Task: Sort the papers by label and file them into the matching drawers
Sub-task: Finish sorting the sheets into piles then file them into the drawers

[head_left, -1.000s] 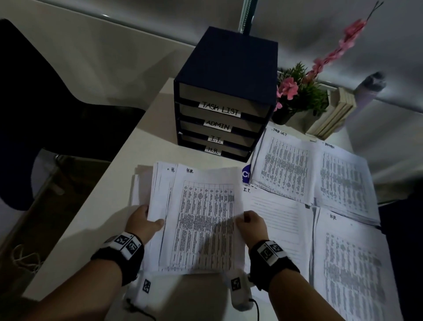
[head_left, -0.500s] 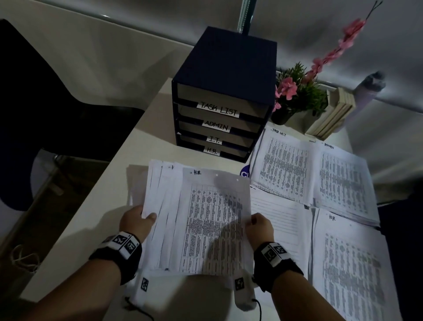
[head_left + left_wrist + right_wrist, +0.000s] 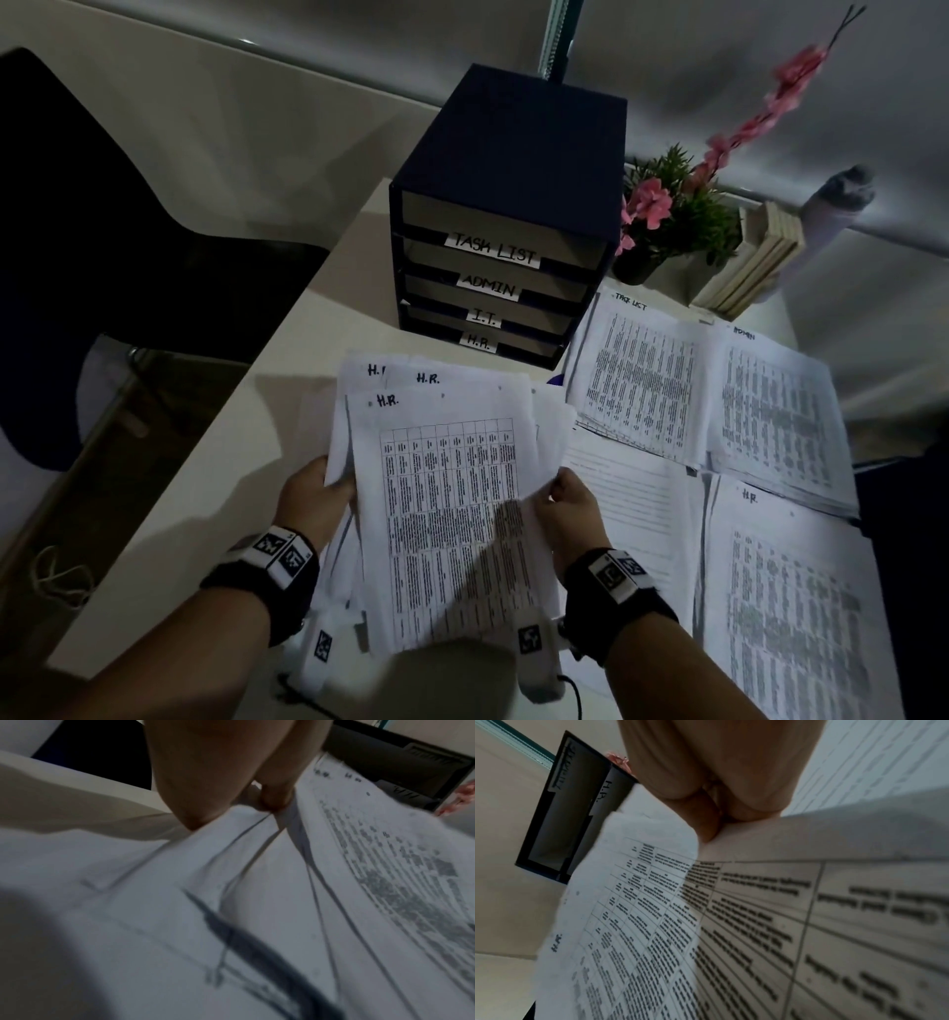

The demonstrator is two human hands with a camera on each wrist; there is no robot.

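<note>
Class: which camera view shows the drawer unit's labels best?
The head view: the drawer unit faces the camera, and all four labels read TASK LIST, ADMIN, I.T., H.R. The right wrist view shows it tipped sideways behind the held papers, with only H.R. readable. The left wrist view catches one dark, blurred corner.

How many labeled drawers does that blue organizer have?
4 on the blue organizer, stacked: TASK LIST label highest, then ADMIN, I.T., and H.R. at the bottom. An unlabeled slot sits above them.
</note>
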